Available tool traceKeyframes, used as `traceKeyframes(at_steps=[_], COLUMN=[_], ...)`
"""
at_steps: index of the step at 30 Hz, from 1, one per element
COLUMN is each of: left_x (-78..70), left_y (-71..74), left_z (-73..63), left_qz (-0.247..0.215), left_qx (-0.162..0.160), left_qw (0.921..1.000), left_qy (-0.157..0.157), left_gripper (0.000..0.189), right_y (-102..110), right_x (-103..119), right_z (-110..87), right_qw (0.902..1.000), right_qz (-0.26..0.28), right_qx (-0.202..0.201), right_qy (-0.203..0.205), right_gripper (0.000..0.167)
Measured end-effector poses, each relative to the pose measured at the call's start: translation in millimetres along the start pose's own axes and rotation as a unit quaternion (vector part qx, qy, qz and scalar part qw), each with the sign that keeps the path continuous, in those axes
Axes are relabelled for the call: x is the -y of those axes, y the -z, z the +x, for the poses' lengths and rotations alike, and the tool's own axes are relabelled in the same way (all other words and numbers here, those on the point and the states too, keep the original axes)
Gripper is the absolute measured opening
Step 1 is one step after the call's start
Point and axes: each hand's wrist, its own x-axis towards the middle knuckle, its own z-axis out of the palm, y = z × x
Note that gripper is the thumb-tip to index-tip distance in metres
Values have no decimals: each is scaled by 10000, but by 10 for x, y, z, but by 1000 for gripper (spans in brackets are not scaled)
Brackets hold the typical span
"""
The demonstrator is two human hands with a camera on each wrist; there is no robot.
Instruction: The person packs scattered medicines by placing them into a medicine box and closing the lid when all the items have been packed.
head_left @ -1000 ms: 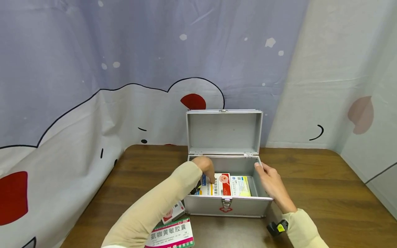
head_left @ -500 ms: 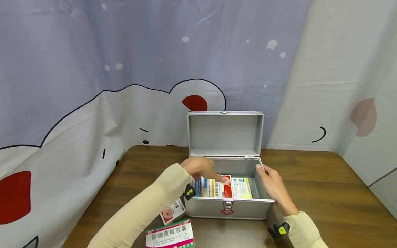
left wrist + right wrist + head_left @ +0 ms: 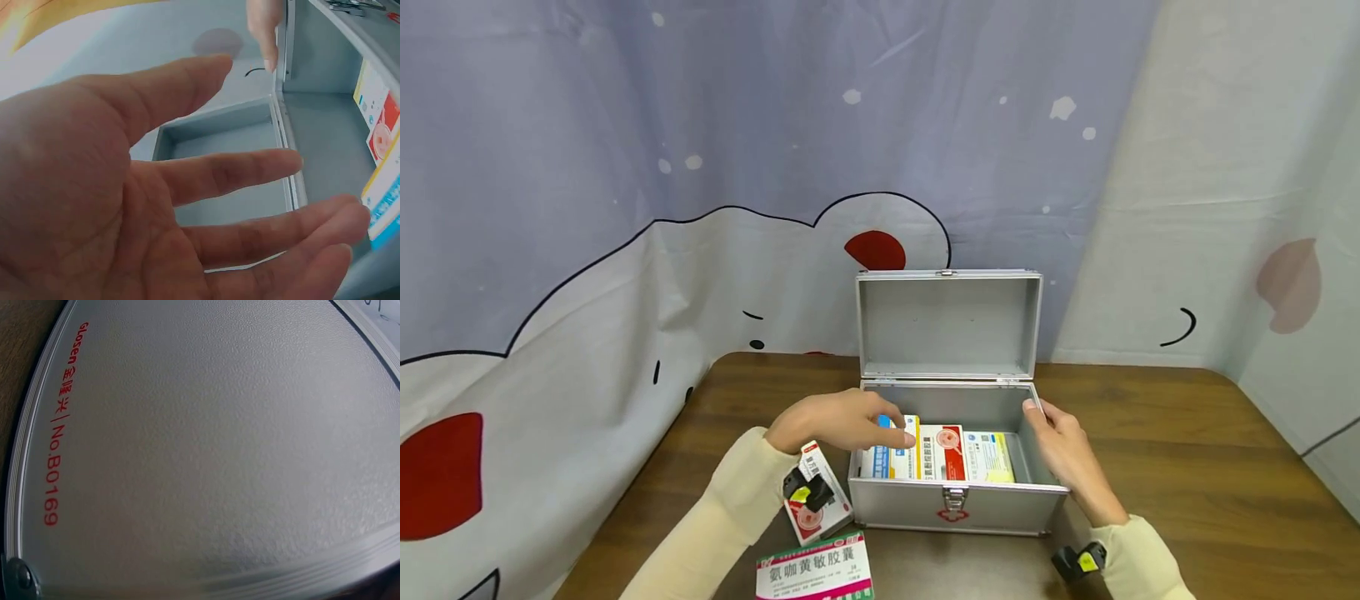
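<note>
An aluminium first aid case (image 3: 910,504) stands on the table with its lid (image 3: 951,325) raised. Over its left wall hovers my left hand (image 3: 842,419), fingers spread and holding nothing; in the left wrist view the palm (image 3: 144,206) shows bare. My right hand (image 3: 1063,446) grips the rim of the case's right wall, thumb on the inner side. Inside the case stand blue, white and yellow medicine boxes (image 3: 908,458), then a red and white medicine box (image 3: 942,457) and a yellow and white one (image 3: 988,457). The right wrist view shows the case's outer side wall (image 3: 206,450).
Left of the case, a red and white medicine box (image 3: 812,512) lies partly hidden under my left wrist. A green and magenta medicine box (image 3: 816,568) lies in front of it. Behind the wooden table (image 3: 1150,450) hangs a printed curtain (image 3: 760,125).
My left hand has come up out of the case, passed over the boxes and drawn back leftward with its fingers spread. The right hand has stayed on the rim.
</note>
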Motion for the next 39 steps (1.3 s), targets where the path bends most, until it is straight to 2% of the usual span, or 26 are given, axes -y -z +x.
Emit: traceKeyframes(at_steps=[4, 7, 9, 10, 12, 15, 18, 21, 24, 29, 36, 39], left_x=[205, 356, 441, 478, 547, 643, 722, 783, 822, 869, 902, 912], left_y=[-110, -211, -280, -318, -406, -559, -711, -833, -924, -1014, -1028, -1026], left_z=[-199, -348, -406, -415, -401, -334, -252, -184, -139, -82, -49, -67], left_qz=[-701, -1417, -1691, -1713, -1541, -1146, -659, -441, -496, -522, -677, -903], left_qx=[-388, -816, -1139, -1316, -1615, -1833, -1866, -1780, -1683, -1872, -1990, -2029], left_qw=[9968, 9864, 9785, 9751, 9704, 9597, 9458, 9342, 9329, 9323, 9283, 9230], left_qy=[42, 166, 319, 499, 922, 1797, 2576, 3061, 3144, 3049, 3068, 3141], left_gripper=[44, 43, 42, 44, 47, 61, 74, 81, 82, 77, 81, 86], right_y=[-11, -24, -29, -30, -29, -21, -16, -15, -14, -6, -5, -3], right_x=[-2, -2, 4, 6, 9, 14, 13, 9, 4, 3, 7, 3], right_z=[-11, -7, -1, 6, 9, -3, -16, -23, -27, -18, 6, 10], right_qw=[10000, 9999, 9999, 9999, 10000, 9999, 9999, 9998, 9998, 9998, 9997, 9997], right_qz=[35, 58, 54, 49, 7, -53, -92, -87, -75, -29, 34, 37], right_qx=[79, 109, 107, 100, 86, 89, 66, 46, 36, 41, 48, 38], right_qy=[-44, -44, -33, -29, -39, -93, -127, -143, -155, -194, -251, -226], right_gripper=[65, 65, 66, 66, 66, 66, 66, 66, 66, 67, 69, 67])
